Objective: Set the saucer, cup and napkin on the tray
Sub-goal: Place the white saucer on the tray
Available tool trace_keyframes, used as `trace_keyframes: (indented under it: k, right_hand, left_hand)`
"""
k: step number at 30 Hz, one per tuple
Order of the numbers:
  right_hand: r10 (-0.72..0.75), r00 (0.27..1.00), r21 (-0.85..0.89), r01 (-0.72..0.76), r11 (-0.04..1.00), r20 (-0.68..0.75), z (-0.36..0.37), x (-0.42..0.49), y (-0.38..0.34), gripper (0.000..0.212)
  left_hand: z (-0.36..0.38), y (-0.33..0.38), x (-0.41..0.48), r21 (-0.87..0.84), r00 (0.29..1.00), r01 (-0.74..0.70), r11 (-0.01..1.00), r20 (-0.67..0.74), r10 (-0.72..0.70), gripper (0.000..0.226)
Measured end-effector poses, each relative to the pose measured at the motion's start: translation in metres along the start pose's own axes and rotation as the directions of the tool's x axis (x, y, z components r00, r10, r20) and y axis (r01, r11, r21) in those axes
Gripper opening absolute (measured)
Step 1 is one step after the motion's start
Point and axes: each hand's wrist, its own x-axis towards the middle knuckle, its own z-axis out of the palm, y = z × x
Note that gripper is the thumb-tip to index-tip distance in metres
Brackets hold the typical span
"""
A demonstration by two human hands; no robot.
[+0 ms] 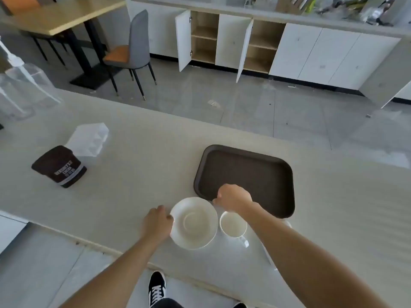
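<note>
Reaching in from both sides, the left hand (157, 225) and the right hand (233, 197) met at the saucer (193, 223), which lay on the pale bench (138, 138) just short of the near edge of the dark tray (245, 174). Each grip was curled narrow at the saucer's rim, the left at its left edge, the right at its far right edge; whether either had truly closed on the rim could not be told, and the saucer looked flat on the bench. The cup (233, 224) stood just beside the saucer on its right, under the right forearm, its handle toward the person. A white sheet, probably the napkin (270, 252), showed partly beneath the cup and the right arm. The tray held nothing.

By my judgement the first step was in hand: getting hold of the saucer. The next move would call for lifting it level and carrying it forward over the tray's raised rim, with the right arm kept clear of the cup. A brown tub (59, 166) and a clear bag (89, 138) lay well apart to the left.
</note>
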Motion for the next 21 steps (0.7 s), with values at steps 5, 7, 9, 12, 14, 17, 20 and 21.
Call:
trace_keyframes:
  k: [5,7,9,12,14,17,20,21]
  right_hand:
    - [0.012,1.0,-0.069,-0.011,0.998,0.019,0.005,0.01,-0.01,0.029]
    - [0.013,1.0,-0.1,-0.013,0.995,0.006,0.011,0.009,-0.013,0.029]
    - [0.001,1.0,-0.12,-0.002,0.993,-0.009,0.011,0.009,-0.014,0.019]
    - [-0.014,1.0,-0.136,0.014,0.991,-0.002,0.012,0.009,-0.015,0.007]
    - [-0.01,0.999,-0.147,0.015,0.989,0.03,0.015,0.006,-0.015,0.005]
    - [-0.002,0.998,-0.126,0.01,0.992,0.064,0.018,0.005,-0.015,0.006]
    - [0.007,0.999,-0.115,-0.001,0.993,0.051,0.019,0.003,-0.016,0.009]
    - [0.013,0.999,-0.101,-0.009,0.995,0.039,0.019,0.003,-0.017,0.012]
  left_hand:
    - [-0.001,0.002,0.0,-0.245,0.997,0.072,0.967,-0.007,-0.076,0.039]
    - [0.003,0.002,-0.005,-0.286,0.997,0.071,0.956,-0.018,-0.08,0.03]
    - [0.003,0.004,-0.007,-0.306,0.997,0.062,0.95,-0.029,-0.074,0.022]
    - [0.002,0.008,-0.007,-0.304,0.997,0.053,0.951,-0.03,-0.065,0.018]
    - [0.001,0.008,-0.007,-0.346,0.997,0.059,0.936,-0.028,-0.073,0.021]
    - [0.002,0.008,-0.007,-0.448,0.995,0.096,0.889,0.019,-0.098,0.026]
    - [0.001,0.008,-0.007,-0.479,0.993,0.118,0.87,0.045,-0.11,0.027]
    - [0.0,0.008,-0.007,-0.49,0.992,0.125,0.863,0.043,-0.119,0.027]
